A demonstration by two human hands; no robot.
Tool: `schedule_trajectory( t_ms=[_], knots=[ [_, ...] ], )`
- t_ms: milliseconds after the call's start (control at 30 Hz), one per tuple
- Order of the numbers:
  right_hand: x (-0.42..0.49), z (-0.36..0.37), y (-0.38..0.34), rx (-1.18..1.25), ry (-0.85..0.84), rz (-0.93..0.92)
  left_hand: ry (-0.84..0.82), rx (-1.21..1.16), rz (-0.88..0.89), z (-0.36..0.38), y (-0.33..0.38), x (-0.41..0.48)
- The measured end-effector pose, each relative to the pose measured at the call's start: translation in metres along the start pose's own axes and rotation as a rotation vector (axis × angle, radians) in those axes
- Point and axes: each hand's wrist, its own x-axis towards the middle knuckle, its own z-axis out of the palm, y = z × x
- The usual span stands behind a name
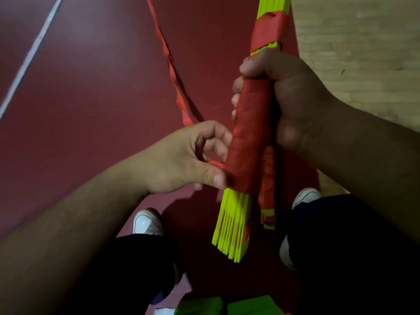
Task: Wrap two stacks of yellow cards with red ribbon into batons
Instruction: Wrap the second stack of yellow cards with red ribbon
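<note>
A long stack of yellow cards (231,226) stands nearly upright in front of me, its middle bound in red ribbon (250,133). My right hand (284,98) grips the wrapped part from the right. My left hand (193,155) pinches the ribbon at the wrap's lower edge, thumb pressed on it. The loose ribbon tail (172,71) runs up and away to the far left. A second, thinner stack (268,196) with red wrap sits behind the first, partly hidden. Higher up, another red band (269,30) circles the yellow cards.
The floor is dark red (91,87) with a white line (29,55) at the left and pale wood (363,53) at the right. My white shoes (147,223) and dark trousers show below. Green objects (227,305) lie at the bottom edge.
</note>
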Motion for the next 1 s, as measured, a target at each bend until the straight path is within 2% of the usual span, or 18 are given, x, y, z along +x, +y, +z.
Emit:
schedule_trajectory(
  t_ms=[167, 267, 333, 400, 500, 600, 733, 867, 1000],
  knots=[
    [-0.003, 0.002, 0.0, 0.041, -0.087, 0.024, -0.213, 0.068, 0.015, 0.006, 0.011, 0.001],
    [-0.006, 0.006, 0.0, 0.06, -0.13, 0.036, -0.247, 0.047, -0.013, 0.009, 0.012, 0.0],
    [-0.007, 0.007, 0.0, 0.05, -0.124, 0.037, -0.182, 0.06, -0.005, 0.012, 0.011, 0.0],
    [-0.004, 0.007, 0.0, -0.004, -0.048, 0.024, -0.075, 0.111, -0.009, 0.013, 0.009, 0.001],
    [0.003, 0.005, 0.006, -0.194, 0.125, -0.032, 0.098, 0.279, -0.038, 0.017, 0.005, 0.002],
    [0.008, 0.002, 0.013, -0.287, 0.204, -0.068, 0.196, 0.481, -0.047, 0.023, -0.001, 0.005],
    [0.007, 0.001, 0.007, -0.166, 0.201, -0.054, 0.081, 0.196, -0.053, 0.017, -0.005, 0.002],
    [0.003, 0.002, -0.001, -0.028, 0.089, -0.047, -0.084, 0.149, -0.066, 0.009, -0.001, 0.0],
    [-0.003, 0.004, -0.006, 0.03, -0.021, -0.035, -0.159, 0.063, -0.012, 0.008, 0.0, -0.001]
  ],
)
